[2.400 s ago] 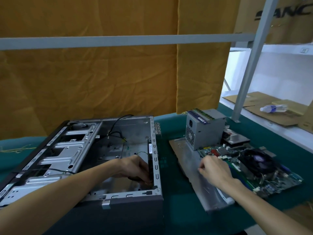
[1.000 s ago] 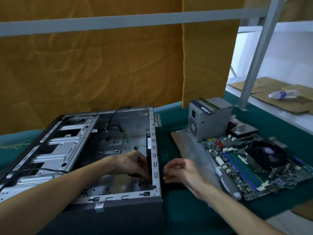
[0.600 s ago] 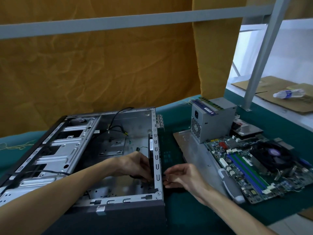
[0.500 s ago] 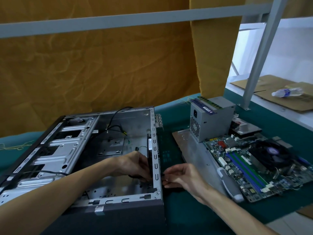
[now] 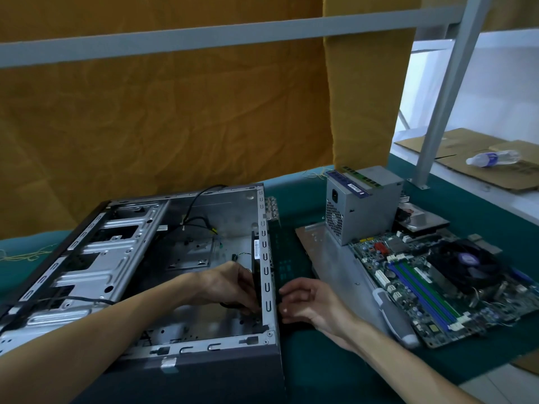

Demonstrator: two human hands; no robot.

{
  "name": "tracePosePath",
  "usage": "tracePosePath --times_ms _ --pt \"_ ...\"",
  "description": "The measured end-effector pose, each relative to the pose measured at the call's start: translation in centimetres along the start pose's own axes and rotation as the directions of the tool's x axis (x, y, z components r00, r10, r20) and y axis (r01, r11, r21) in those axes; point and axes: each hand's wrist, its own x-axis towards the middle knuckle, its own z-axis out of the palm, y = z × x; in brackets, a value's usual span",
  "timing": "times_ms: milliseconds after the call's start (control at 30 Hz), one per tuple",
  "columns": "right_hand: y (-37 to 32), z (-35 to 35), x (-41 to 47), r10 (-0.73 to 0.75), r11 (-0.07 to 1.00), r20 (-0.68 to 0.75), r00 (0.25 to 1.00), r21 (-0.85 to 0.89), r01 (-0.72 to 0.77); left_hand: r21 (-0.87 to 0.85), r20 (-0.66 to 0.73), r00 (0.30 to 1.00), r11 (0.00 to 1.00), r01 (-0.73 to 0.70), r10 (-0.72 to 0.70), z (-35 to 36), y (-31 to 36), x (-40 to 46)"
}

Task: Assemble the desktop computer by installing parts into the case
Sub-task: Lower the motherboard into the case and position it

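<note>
Open case (image 5: pixel 140 272) lying on its side on green worktop (image 5: pixel 320 360). Left hand (image 5: pixel 230 287) inside, fingers gripping black fan (image 5: pixel 254 275) against rear wall. Right hand (image 5: pixel 309 304) outside that wall, fingers loosely curled, touching it. Motherboard (image 5: pixel 437 284) sitting right.

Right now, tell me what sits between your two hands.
Head view: the case's perforated rear wall stands between the left hand inside and the right hand outside.

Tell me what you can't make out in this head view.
- What the right hand fingertips touch: hidden behind the case wall.
- Black part under the left hand: mostly covered by fingers.
- Label text on the power supply: too small.
- Both elbows: cut off by the bottom edge.
</note>
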Motion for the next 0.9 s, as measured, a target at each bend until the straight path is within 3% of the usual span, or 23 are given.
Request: tracePosePath --times_ms 900 --pt "-0.97 -0.50 0.35 0.001 0.999 0.086 0.996 -0.042 0.002 0.008 0.009 1.000 1.000 -0.004 0.003 -0.05 0.25 -0.20"
